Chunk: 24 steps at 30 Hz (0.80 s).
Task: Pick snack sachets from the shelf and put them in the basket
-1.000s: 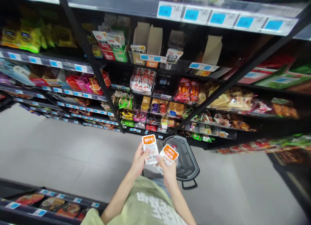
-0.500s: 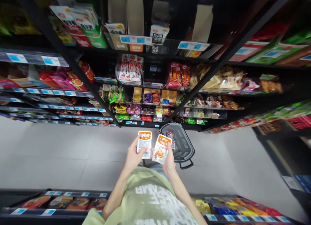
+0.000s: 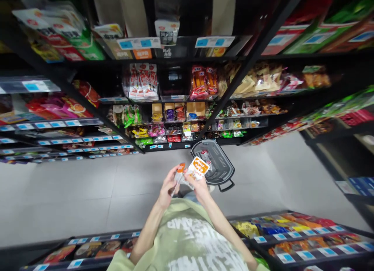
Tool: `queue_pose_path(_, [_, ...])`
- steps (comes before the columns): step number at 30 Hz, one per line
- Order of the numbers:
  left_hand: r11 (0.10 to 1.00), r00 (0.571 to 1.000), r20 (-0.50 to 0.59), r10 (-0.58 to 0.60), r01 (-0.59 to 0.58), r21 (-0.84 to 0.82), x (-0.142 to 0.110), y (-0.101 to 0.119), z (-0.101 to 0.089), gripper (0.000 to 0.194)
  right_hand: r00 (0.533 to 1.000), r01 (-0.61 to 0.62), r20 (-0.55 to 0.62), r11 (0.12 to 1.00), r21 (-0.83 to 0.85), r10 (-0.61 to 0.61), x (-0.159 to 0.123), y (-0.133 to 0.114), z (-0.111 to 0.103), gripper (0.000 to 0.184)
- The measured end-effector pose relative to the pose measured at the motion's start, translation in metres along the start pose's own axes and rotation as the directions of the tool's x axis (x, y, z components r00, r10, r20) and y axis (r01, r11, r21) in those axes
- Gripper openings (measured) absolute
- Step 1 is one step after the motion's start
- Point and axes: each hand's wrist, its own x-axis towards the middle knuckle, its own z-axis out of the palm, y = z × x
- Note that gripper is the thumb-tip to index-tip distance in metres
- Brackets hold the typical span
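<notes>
My left hand (image 3: 168, 187) pinches a small white snack packet with an orange top (image 3: 179, 174), turned edge-on to me. My right hand (image 3: 201, 187) grips a second packet of the same kind (image 3: 198, 168), its orange label facing up. Both hands are close together in front of my chest, the packets nearly touching. Just beyond them a dark shopping basket (image 3: 217, 166) stands on the grey floor with a few small items inside.
Black store shelves (image 3: 172, 103) packed with snack bags and blue price tags fill the wall ahead. Another low shelf with packaged goods (image 3: 289, 232) runs behind me at the bottom. Grey tiled floor (image 3: 73, 189) lies between.
The view has tilted further down. The left packet has turned from flat-facing to edge-on, and the two hands have drawn closer together.
</notes>
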Motion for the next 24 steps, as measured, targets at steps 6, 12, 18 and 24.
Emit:
queue_pose_path(6, [0.993, 0.965, 0.243, -0.103, 0.084, 0.087, 0.020, -0.013, 0.010, 0.055, 0.991, 0.098, -0.098, 0.995, 0.014, -0.096, 0.009, -0.011, -0.013, 0.029])
queue_pose_path(12, [0.893, 0.971, 0.202, -0.129, 0.025, 0.449, 0.069, -0.006, 0.038, 0.028, 0.936, 0.162, -0.286, 0.973, -0.166, -0.205, 0.029, -0.048, -0.046, 0.038])
queue_pose_path(18, [0.860, 0.975, 0.103, -0.198, 0.122, 0.496, 0.115, -0.025, 0.093, 0.051, 0.940, 0.231, -0.173, 0.922, -0.311, -0.294, 0.065, -0.081, -0.095, 0.029])
queue_pose_path(24, [0.834, 0.991, 0.104, -0.088, 0.016, 0.551, 0.161, -0.039, 0.141, 0.044, 0.955, 0.183, -0.166, 0.930, -0.320, -0.245, 0.089, -0.108, -0.162, 0.022])
